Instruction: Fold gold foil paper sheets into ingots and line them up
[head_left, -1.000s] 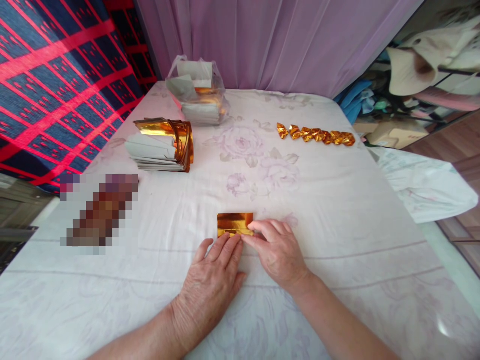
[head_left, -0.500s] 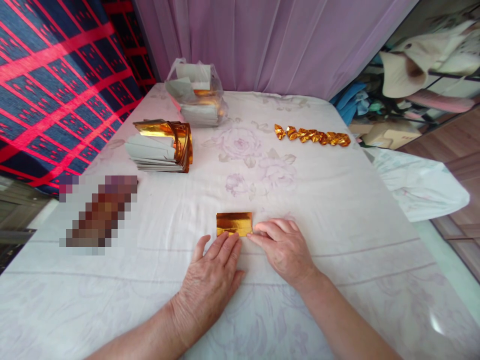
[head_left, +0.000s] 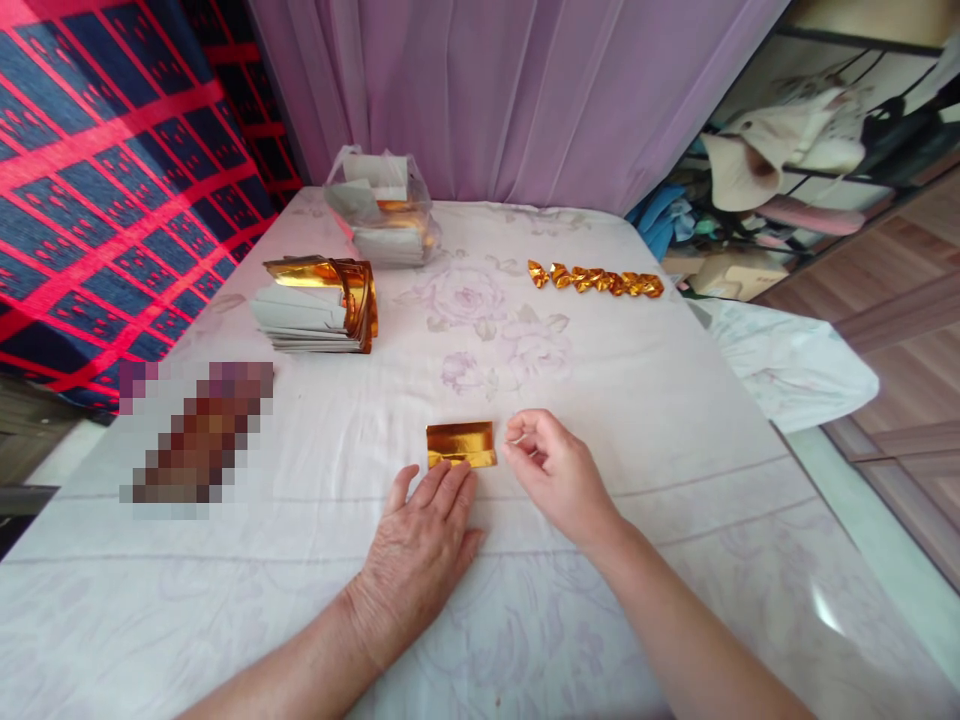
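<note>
The right hand [head_left: 551,470] lifts off the gold foil sheet [head_left: 461,444] now, fingers curled loosely and gripping nothing, hovering just right of it at centre frame. A second ago its fingertips pressed the sheet's right edge; that crease looks finished, I'd judge. The left hand [head_left: 420,545] stays flat and open, fingertips touching the sheet's near edge, pinning it to the flowered cloth of the counter [head_left: 675,400]. Upper left: a stack of foil-backed papers [head_left: 315,305], and behind it a clear bag of more paper [head_left: 382,210]. Upper right of centre, a row of folded gold pieces [head_left: 596,279]. Nothing lies between hands and sheet.
</note>
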